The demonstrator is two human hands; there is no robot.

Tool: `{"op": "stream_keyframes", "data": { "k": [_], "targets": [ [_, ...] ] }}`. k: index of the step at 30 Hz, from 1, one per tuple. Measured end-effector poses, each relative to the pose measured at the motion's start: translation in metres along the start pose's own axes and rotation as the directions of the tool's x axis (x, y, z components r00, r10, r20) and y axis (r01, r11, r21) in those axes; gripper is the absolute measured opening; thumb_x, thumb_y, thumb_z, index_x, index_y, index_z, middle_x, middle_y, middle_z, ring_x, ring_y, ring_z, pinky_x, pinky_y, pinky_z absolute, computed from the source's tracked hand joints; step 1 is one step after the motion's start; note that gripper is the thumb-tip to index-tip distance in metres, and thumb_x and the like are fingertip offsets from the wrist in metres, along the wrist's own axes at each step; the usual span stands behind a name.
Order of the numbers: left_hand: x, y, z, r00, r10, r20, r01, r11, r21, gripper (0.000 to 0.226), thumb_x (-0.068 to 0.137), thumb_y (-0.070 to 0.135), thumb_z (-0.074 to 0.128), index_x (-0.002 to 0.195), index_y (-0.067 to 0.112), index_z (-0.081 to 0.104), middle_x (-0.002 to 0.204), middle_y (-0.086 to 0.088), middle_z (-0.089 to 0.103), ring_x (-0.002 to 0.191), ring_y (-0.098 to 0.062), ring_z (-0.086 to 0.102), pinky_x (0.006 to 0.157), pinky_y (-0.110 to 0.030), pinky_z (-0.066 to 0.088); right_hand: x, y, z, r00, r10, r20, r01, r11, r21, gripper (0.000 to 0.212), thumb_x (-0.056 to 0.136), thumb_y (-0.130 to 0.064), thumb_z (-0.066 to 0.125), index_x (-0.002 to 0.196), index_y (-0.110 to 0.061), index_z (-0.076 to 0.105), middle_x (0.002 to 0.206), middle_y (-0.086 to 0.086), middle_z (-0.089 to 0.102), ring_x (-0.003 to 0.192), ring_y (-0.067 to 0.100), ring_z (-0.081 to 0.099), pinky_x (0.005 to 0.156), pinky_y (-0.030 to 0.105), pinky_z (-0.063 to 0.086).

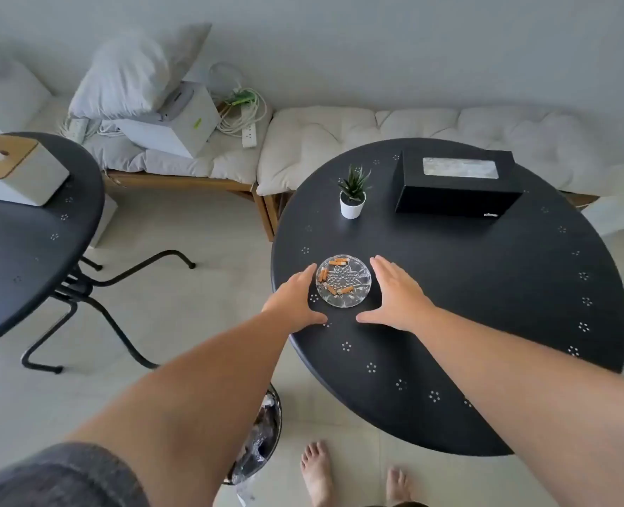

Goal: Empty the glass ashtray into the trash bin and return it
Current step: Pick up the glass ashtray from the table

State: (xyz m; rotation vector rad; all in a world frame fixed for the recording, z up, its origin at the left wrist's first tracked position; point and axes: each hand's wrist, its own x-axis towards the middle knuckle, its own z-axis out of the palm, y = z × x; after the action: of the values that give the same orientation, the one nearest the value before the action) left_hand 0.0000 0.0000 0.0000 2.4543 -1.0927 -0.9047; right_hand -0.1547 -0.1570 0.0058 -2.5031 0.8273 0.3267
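A round cut-glass ashtray (343, 280) with a star pattern in its base sits on the round black metal tabletop (486, 305), close to the left edge, and holds several orange-tipped cigarette butts (334, 278). The left hand (297, 300) and right hand (394, 298) flank it, both open with fingers stretched and thumbs pointing inward on the near side; whether they touch the glass cannot be told, and neither grips it. Bare matte surface, punched with small flower-shaped hole clusters, lies open to the right of and near the ashtray. Farther back stand a small white pot with a spiky green plant (353, 193) and a rectangular black tissue box (455, 188), well apart from the ashtray. On the pale tiled floor below the left forearm, just beside the near-left rim of the tabletop, a dark trash bin (262, 433) lined with crinkled clear plastic shows partly. A second black round tabletop (28, 250) stands to the left, with open floor between. A cushioned wooden bench (339, 140) runs along the far wall.
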Motion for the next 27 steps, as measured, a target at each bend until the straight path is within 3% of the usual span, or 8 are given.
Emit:
{"op": "stream_keyframes", "data": {
  "k": [2,7,13,19,21,23,25,27],
  "targets": [
    [0.005,0.000,0.007,1.000,0.010,-0.026,-0.010,1.000,0.001,0.118,0.061,0.045,0.084,0.150,0.029,0.009,0.157,0.001,0.025,0.140,-0.023,0.029,0.107,-0.044,0.036,0.008,0.000,0.006,1.000,0.010,-0.013,-0.011,1.000,-0.022,0.123,0.058,-0.066,0.074,0.149,-0.021,0.005,0.162,-0.001,0.004,0.147,0.027,0.004,0.114,0.058,0.016],
    [0.018,-0.007,0.025,0.996,-0.035,-0.077,0.048,0.985,0.167,0.121,0.061,0.058,0.079,0.151,0.022,0.007,0.161,0.002,-0.001,0.147,-0.023,-0.001,0.115,-0.051,0.011,0.025,0.009,0.023,0.998,0.062,-0.008,-0.062,0.997,-0.049,0.128,0.051,-0.074,0.070,0.149,-0.024,0.006,0.161,-0.003,-0.005,0.147,0.027,-0.007,0.112,0.064,0.006],
    [0.025,-0.002,0.031,0.976,-0.041,-0.214,0.051,0.998,0.038,0.098,0.061,0.053,0.080,0.143,0.026,0.033,0.159,0.000,0.019,0.145,-0.026,0.010,0.115,-0.054,0.012,0.038,0.014,0.029,1.000,-0.001,-0.030,0.002,1.000,0.017,0.117,0.050,-0.070,0.074,0.145,-0.029,0.018,0.161,-0.002,0.004,0.147,0.026,-0.005,0.112,0.065,0.002],
    [0.016,0.002,0.037,0.981,-0.055,-0.187,0.042,0.996,-0.074,0.089,0.070,0.041,0.079,0.145,0.023,0.034,0.158,0.004,0.022,0.146,-0.020,0.009,0.117,-0.049,0.010,0.038,0.016,0.024,0.999,-0.046,-0.029,0.048,0.995,0.087,0.109,0.054,-0.062,0.080,0.143,-0.029,0.024,0.160,-0.004,0.016,0.147,0.025,0.000,0.113,0.064,-0.001],
    [0.010,0.004,0.033,0.987,-0.052,-0.155,0.026,0.985,-0.170,0.084,0.074,0.033,0.078,0.145,0.024,0.034,0.156,0.004,0.028,0.145,-0.018,0.016,0.117,-0.044,0.018,0.034,0.020,0.021,0.999,-0.054,-0.009,0.055,0.990,0.127,0.111,0.056,-0.060,0.080,0.144,-0.027,0.021,0.158,-0.003,0.022,0.148,0.022,0.000,0.114,0.062,-0.002],
    [0.001,0.010,0.027,0.991,-0.039,-0.131,-0.007,0.942,-0.336,0.073,0.077,0.026,0.075,0.140,0.028,0.040,0.142,0.007,0.050,0.133,-0.014,0.041,0.109,-0.034,0.034,0.029,0.021,0.016,0.998,-0.061,0.003,0.059,0.983,0.174,0.108,0.056,-0.058,0.080,0.142,-0.027,0.023,0.155,-0.001,0.030,0.148,0.020,0.002,0.114,0.060,-0.004],
    [-0.011,0.020,0.021,0.997,-0.031,-0.076,-0.016,0.832,-0.554,0.059,0.080,0.018,0.071,0.132,0.032,0.048,0.120,0.008,0.067,0.111,-0.008,0.060,0.099,-0.029,0.044,0.024,0.021,0.009,0.997,-0.083,0.002,0.080,0.974,0.211,0.100,0.057,-0.057,0.080,0.138,-0.031,0.028,0.150,-0.001,0.037,0.147,0.021,0.010,0.114,0.059,-0.003],
    [-0.020,0.030,0.014,0.995,-0.096,-0.025,0.049,0.690,-0.722,0.052,0.084,0.015,0.067,0.131,0.033,0.050,0.106,0.006,0.073,0.096,-0.007,0.066,0.093,-0.030,0.050,0.020,0.018,0.001,0.994,-0.112,-0.009,0.111,0.961,0.254,0.096,0.054,-0.056,0.080,0.133,-0.034,0.031,0.139,-0.007,0.047,0.138,0.020,0.032,0.116,0.059,0.011]
  ]
}}
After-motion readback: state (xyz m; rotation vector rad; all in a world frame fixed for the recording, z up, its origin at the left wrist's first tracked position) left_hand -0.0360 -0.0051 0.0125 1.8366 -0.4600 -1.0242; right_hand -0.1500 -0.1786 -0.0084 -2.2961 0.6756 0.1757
